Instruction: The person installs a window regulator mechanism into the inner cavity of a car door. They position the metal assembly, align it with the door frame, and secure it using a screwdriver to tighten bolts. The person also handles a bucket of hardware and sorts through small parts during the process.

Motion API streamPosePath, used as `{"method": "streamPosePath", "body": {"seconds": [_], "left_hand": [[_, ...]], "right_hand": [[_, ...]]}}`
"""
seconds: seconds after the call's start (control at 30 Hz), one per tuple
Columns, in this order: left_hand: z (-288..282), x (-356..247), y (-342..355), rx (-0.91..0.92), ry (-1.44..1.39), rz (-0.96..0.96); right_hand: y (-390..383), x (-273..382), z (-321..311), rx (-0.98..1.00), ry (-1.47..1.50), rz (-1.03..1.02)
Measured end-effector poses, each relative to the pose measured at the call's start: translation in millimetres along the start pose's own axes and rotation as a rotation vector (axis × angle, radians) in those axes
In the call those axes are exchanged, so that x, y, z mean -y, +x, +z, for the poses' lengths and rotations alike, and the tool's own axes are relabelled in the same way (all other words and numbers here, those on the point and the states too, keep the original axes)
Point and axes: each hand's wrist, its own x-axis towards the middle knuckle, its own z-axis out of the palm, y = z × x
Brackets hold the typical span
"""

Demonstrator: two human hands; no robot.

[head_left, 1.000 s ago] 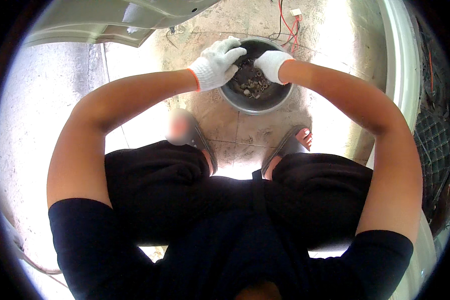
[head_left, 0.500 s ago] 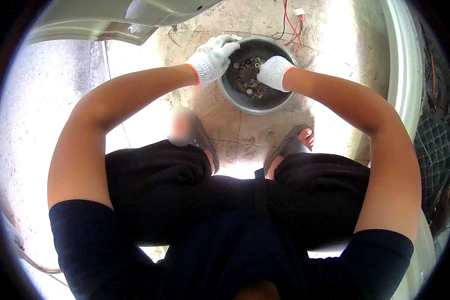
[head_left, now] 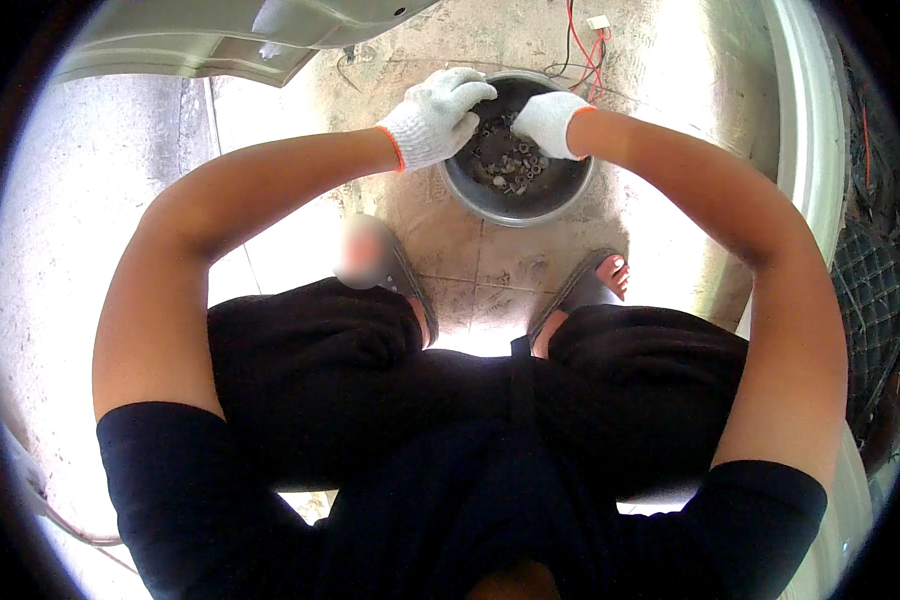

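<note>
The left hand [head_left: 438,112] lies over the bowl [head_left: 518,220] rim, the right hand [head_left: 550,124] inside beside small parts [head_left: 515,167].

Left hand [head_left: 436,118] and right hand [head_left: 550,124] both in white knit work gloves, fabric textured, cuffs [head_left: 398,150] edged in orange. Top [head_left: 450,470] dark navy; sleeves [head_left: 160,440] short, ending above the elbow. Trousers [head_left: 310,335] black, loose, cloth bunched in folds. Dark narrow strap [head_left: 522,385] down the front, near the waist. Sandals [head_left: 582,287] dark, open-toed; small pale dots on the left one, its toe end blurred out.
</note>
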Motion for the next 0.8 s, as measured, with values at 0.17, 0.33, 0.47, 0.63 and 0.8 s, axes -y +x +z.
{"method": "streamPosePath", "body": {"seconds": [0.17, 0.33, 0.47, 0.63, 0.8], "left_hand": [[-3, 2, 2, -0.014, -0.007, -0.107], [-10, 5, 8, 0.047, -0.085, -0.375], [-12, 17, 5, 0.049, -0.052, -0.406], [-2, 30, -2, 0.041, 0.020, -0.436], [-5, 25, 1, 0.036, -0.058, -0.470]], "right_hand": [[-2, -3, -28, -0.067, 0.146, 0.000], [4, -9, -36, -0.053, 0.176, 0.143], [9, -9, -30, -0.039, 0.103, 0.117], [8, -12, -32, -0.042, 0.162, 0.003], [5, -6, -44, -0.002, 0.156, 0.045]]}}
